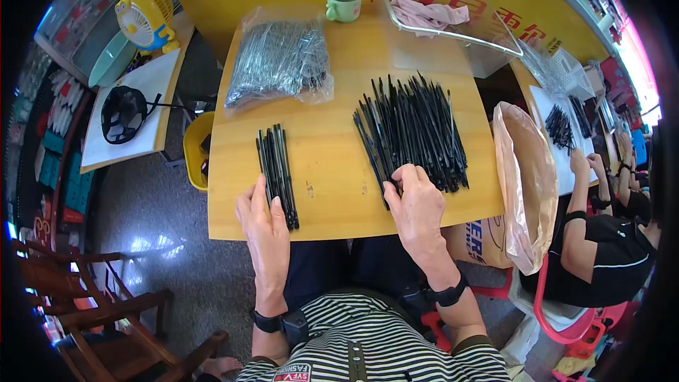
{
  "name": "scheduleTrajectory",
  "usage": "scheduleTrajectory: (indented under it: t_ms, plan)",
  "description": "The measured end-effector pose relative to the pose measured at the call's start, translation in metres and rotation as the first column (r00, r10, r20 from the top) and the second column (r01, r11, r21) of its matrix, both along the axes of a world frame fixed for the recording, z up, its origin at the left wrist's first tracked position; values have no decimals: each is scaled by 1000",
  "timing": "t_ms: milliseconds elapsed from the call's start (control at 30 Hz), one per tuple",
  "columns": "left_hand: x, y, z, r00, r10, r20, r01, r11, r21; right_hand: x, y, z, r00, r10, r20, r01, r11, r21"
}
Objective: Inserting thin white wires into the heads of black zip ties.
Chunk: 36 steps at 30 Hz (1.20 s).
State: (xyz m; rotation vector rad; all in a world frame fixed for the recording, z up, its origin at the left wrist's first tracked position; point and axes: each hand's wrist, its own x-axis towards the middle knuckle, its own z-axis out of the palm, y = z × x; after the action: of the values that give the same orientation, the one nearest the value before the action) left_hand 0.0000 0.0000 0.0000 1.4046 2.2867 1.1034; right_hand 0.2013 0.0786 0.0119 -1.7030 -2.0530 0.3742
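A small bundle of thin black sticks (277,170) lies lengthwise on the wooden table (325,198), left of the middle. My left hand (263,223) rests at its near left side, fingers stretched forward and the thumb apart, touching the sticks. To the right spreads a much larger, fanned pile of similar black sticks (417,127). At the near edge of that pile, my right hand (417,205) has its fingers curled and its thumb against the sticks. The fingertips are partly hidden, so how many sticks they pinch does not show.
A clear bag of packed sticks (279,60) lies at the back left. Behind stand a green lidded mug (344,3) and a clear plastic bin (453,39) with a pink cloth. An open paper-like sack (527,191) borders the table's right; a yellow bucket (196,148) stands left. Another person (601,255) sits right.
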Motion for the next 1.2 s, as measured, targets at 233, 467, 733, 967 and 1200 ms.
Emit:
scheduleTrajectory:
  t_ms: [233, 467, 733, 967, 1200]
  plan:
    - [40, 8, 17, 889, -308, 338, 259, 948, 184, -4, 5, -1, 998, -22, 57, 22, 1000, 7]
    - [72, 25, -11, 546, -430, 719, 438, 878, 193, -2, 8, -1, 993, -56, 102, 62, 997, -53]
    - [90, 47, -33, 498, -399, 770, 361, 903, 234, -1, 8, -2, 995, -60, 80, 61, 998, -11]
    - [94, 66, -33, 639, -461, 616, 389, 884, 258, 3, 11, -4, 998, -39, 38, 40, 999, -27]
    - [91, 72, -34, 667, -492, 560, 419, 869, 264, 1, 10, -1, 999, -15, 41, 14, 1000, 7]
